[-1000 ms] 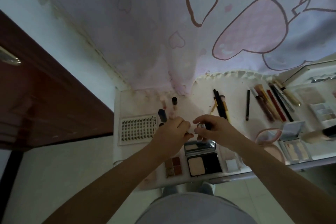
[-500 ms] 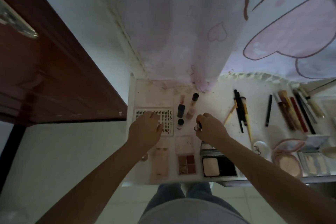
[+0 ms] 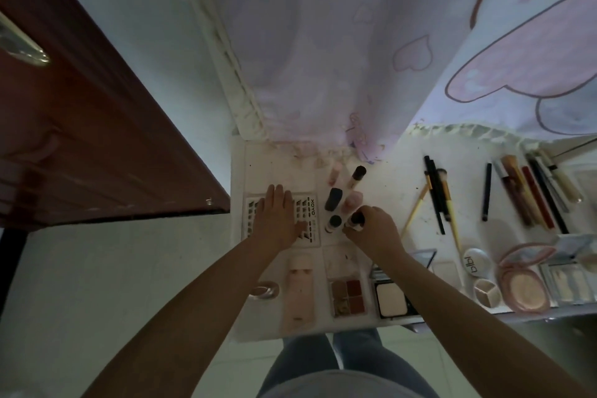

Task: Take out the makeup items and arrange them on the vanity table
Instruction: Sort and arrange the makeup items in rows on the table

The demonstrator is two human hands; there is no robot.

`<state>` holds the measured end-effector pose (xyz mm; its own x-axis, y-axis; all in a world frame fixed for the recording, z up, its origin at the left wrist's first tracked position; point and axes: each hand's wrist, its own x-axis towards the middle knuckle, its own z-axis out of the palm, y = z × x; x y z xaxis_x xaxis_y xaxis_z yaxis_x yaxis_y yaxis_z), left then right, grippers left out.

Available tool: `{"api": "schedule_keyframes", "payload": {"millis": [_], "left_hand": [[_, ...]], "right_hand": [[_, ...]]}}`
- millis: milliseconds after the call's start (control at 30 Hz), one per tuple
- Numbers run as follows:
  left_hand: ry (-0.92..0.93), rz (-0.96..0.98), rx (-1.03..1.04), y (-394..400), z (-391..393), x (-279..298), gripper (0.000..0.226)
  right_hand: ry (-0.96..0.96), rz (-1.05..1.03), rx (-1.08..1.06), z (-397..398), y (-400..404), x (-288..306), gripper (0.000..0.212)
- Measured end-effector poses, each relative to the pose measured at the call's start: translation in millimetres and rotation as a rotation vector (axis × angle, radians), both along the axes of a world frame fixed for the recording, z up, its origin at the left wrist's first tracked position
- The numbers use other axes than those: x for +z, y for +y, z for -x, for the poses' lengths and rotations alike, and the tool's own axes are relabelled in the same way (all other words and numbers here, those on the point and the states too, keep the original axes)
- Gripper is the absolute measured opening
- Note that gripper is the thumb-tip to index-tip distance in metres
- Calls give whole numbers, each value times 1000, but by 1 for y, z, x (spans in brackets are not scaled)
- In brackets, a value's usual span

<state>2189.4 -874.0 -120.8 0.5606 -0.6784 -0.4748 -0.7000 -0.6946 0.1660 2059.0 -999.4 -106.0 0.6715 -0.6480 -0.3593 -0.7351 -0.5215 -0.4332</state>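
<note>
1. Two hands work at the vanity table (image 3: 400, 200): the left hand (image 3: 278, 216) lies flat, fingers spread, on the lash card (image 3: 311, 220).
2. Her right hand (image 3: 374, 227) pinches a small dark-capped bottle (image 3: 355, 221), standing beside other bottles.

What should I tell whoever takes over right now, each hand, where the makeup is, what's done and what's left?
Left hand: flat, fingers straight, resting on the false lash card.
Right hand: gripping a small dark-capped bottle, setting it beside the other small bottles at the back left of the vanity table.
Done: brushes and pencils lie in a row at the back right; palettes and compacts line the front edge.
Left: release the bottle upright in the cluster; whether more items remain to be taken out cannot be seen here.
</note>
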Motion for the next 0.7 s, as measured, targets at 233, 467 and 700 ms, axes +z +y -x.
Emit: {"api": "schedule_keyframes", "payload": {"millis": [233, 467, 700], "left_hand": [[1, 14, -5, 5, -2, -10, 72], [-23, 1, -9, 3, 0, -5, 62], [-95, 114, 67, -17, 8, 24, 54]], "right_hand": [[70, -24, 45, 11, -9, 16, 51], [56, 76, 99, 53, -68, 42, 36], [219, 128, -201, 71, -134, 15, 24]]}}
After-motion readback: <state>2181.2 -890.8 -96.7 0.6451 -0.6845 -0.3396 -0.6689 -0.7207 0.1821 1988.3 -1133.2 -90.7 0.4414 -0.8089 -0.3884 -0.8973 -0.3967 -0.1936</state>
